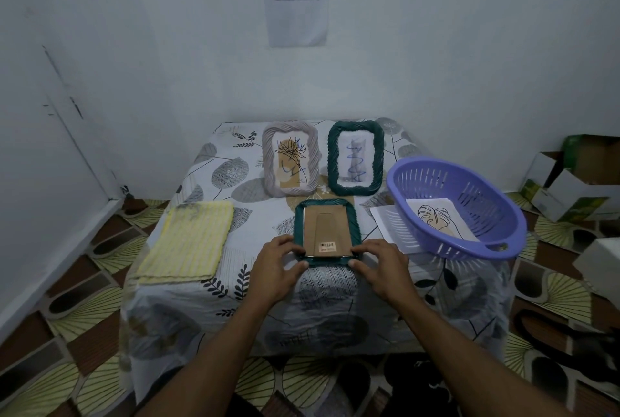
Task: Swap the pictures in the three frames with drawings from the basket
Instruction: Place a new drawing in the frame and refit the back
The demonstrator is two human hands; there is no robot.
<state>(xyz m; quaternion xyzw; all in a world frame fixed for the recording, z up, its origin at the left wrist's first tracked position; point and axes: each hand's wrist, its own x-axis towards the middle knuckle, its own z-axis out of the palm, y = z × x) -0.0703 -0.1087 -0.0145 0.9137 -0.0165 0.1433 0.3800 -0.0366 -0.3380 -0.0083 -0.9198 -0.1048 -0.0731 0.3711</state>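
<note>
While the green frame [327,227] lies face-down just left of the basket [446,249], I pinch its near corners — left hand [280,264], right hand [380,265].

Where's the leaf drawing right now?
In the head view, the leaf drawing lies flat inside the purple basket on the right side of the table, just right of the face-down green frame.

Two bare forearms [214,353], uncovered along their whole visible length, end in a bare left hand [276,270] and a bare right hand [380,270].
</note>
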